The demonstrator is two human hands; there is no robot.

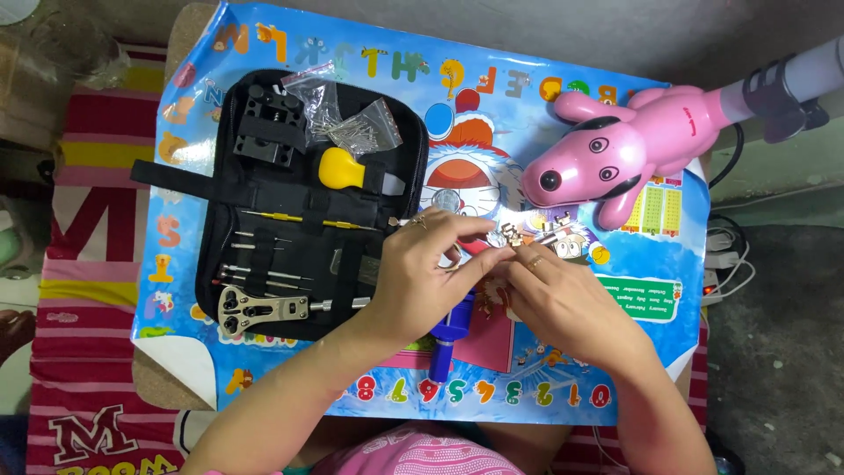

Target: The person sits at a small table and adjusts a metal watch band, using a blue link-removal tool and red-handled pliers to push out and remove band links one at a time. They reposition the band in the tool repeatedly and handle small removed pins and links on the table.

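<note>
From the head camera I'm looking straight down, and both hands meet in the middle of the bright blue children's poster mat [615,352] with its coloured letters and numerals. My left hand [422,277] comes in from the lower left, fingers curled inward with the fingertips pinched together on a small silvery metal piece [498,237]. I can't tell exactly what that piece is; it's tiny and catching glare. My right hand [563,303] lies just beside it, a ring on one finger, fingertips touching the same small piece from the other side, so the two hands are closed together around it rather than spread.

Just beneath the hands, partly hidden by them, there's a blue plastic tool with a handle [448,339] lying on the mat, its end pointing toward me. A few more small shiny metal bits [549,230] lie on the mat just past my right fingertips.

To the left, the open black fabric tool case [230,189] holds a yellow rounded-handle tool [341,169], thin screwdrivers [264,237], a silver metal wrench-like tool [264,308], a black plastic block [268,123] and clear little bags of pins [347,119]. Up right, a glossy pink dog-shaped lamp [615,149] stands on the mat.
</note>
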